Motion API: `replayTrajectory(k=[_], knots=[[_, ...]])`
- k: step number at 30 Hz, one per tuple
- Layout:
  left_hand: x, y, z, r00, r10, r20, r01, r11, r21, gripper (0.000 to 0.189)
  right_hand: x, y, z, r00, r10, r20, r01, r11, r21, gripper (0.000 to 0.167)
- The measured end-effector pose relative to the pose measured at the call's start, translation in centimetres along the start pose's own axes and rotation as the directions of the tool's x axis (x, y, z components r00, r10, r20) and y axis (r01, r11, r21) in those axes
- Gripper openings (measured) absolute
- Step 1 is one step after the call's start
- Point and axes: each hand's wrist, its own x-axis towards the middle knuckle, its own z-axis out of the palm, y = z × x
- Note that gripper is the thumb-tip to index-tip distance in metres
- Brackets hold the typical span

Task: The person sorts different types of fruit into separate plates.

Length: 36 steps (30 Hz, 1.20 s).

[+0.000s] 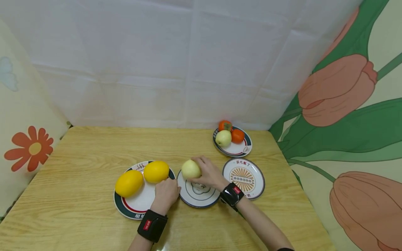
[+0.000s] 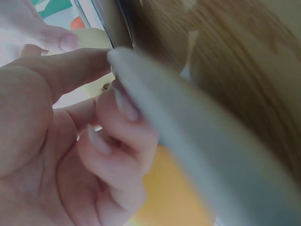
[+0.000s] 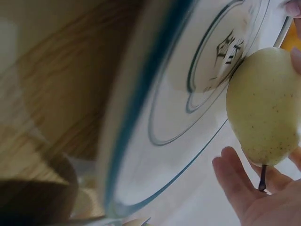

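One pear [image 1: 191, 169]: pale yellow-green, plump, tapering to a dark stem [image 3: 262, 178], small brown speckles towards the narrow end. Location: gripped in my right hand [image 1: 208, 174], over the far-left part of the middle plate [image 1: 201, 199]; whether it touches the china I cannot tell. Middle plate: white, blue-rimmed, dark characters at centre.

My left hand [image 1: 167, 191]: fingers curled at the right side of the left plate [image 1: 141, 203], gripping its rim, thumb tip against the edge.

Views. Head: the full layout, including two yellow fruits [image 1: 129, 183] on the left plate; a far plate [image 1: 240, 149] bearing a second pear [image 1: 223, 138] and two persimmons [image 1: 237, 136]; a right plate [image 1: 243, 178] with a sunburst pattern. Right wrist: the stem and speckles, too fine for the head view, the stem lying towards my palm. Left wrist: the dark blossom end [image 2: 106, 86] of the gripped pear, and my curled fingers from the palm side, with the plate rim blurred.

Surface: wooden table [image 1: 94, 146], yellowish, grained. Room: creased white cloth [image 1: 188, 52] behind; left wall [image 1: 19, 104], cream, with a red-orange flower; right wall [image 1: 339, 90], large pink tulips, green leaves.
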Motion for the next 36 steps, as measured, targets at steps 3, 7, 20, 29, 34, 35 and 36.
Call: replayTrajectory(k=[3, 7, 20, 29, 34, 35, 36], knots=[[0.0, 0.0, 0.0, 1.0, 0.0, -0.009, 0.001, 1.0, 0.005, 0.032, 0.0, 0.2, -0.3, 0.999, 0.021, 0.033, -0.02, 1.0, -0.006, 0.081], [0.0, 0.1, -0.1, 1.0, 0.005, -0.013, -0.005, 1.0, 0.015, 0.032, 0.5, 0.8, -1.2, 0.993, 0.073, 0.093, -0.076, 0.997, 0.029, 0.082], [0.0, -0.3, -0.3, 1.0, -0.005, 0.024, 0.006, 0.998, -0.056, 0.031, 5.2, 9.9, -6.1, 0.934, 0.307, -0.183, -0.328, 0.94, -0.094, 0.071], [-0.1, -0.3, -0.1, 1.0, 0.004, 0.015, -0.003, 0.998, -0.062, 0.03, 5.3, 12.7, -4.4, 0.915, 0.371, -0.159, -0.38, 0.925, -0.031, 0.081], [-0.1, -0.3, -0.2, 1.0, 0.003, 0.018, -0.002, 0.998, -0.07, 0.03, 5.4, 13.5, -3.3, 0.912, 0.297, -0.281, -0.315, 0.949, -0.018, 0.073], [-0.1, -0.3, -0.2, 1.0, 0.003, 0.016, -0.002, 0.997, -0.071, 0.03, 5.5, 13.6, -3.2, 0.91, 0.287, -0.3, -0.304, 0.953, -0.009, 0.071], [0.0, -0.3, -0.2, 1.0, 0.001, 0.018, 0.0, 0.997, -0.075, 0.03, 5.6, 13.7, -3.2, 0.907, 0.281, -0.313, -0.297, 0.955, -0.004, 0.069]])
